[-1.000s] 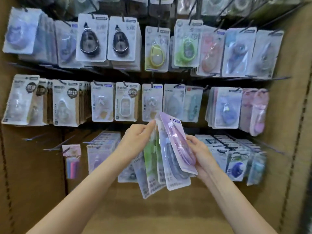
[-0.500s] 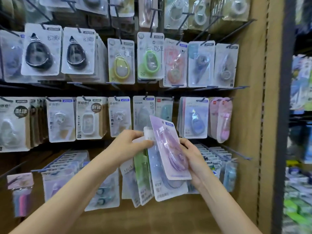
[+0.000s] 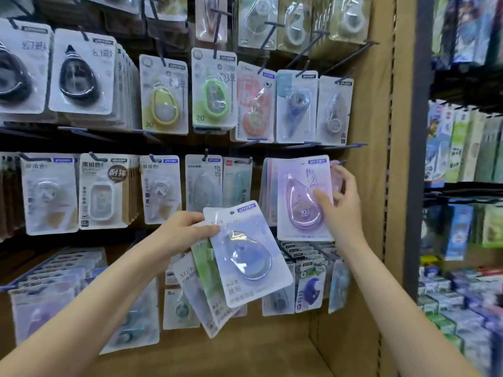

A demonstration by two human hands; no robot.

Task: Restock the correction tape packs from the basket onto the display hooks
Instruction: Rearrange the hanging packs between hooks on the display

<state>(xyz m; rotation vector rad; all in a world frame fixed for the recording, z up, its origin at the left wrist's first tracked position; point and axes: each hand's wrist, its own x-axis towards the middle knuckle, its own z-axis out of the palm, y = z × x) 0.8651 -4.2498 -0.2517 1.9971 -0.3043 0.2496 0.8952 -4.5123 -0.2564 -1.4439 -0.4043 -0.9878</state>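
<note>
My left hand (image 3: 181, 231) grips a fanned bundle of correction tape packs (image 3: 246, 257); a pale blue pack lies on top, with green and white ones behind it. My right hand (image 3: 339, 198) holds a purple correction tape pack (image 3: 300, 197) upright against the middle-row stack at the right of the pegboard, thumb on its blister, fingers behind its right edge. The hook there is hidden behind the pack's top. No basket is in view.
Rows of hanging tape packs fill the brown pegboard; long bare hooks (image 3: 351, 54) jut out at the upper right. A dark upright post (image 3: 416, 148) separates this bay from shelves of other goods (image 3: 462, 148) on the right. Lower-row packs (image 3: 310, 278) hang just under my hands.
My right hand has taken the purple pack off the bundle and raised it up and right to the middle-row stack. The left hand keeps the rest. The view has shifted right.
</note>
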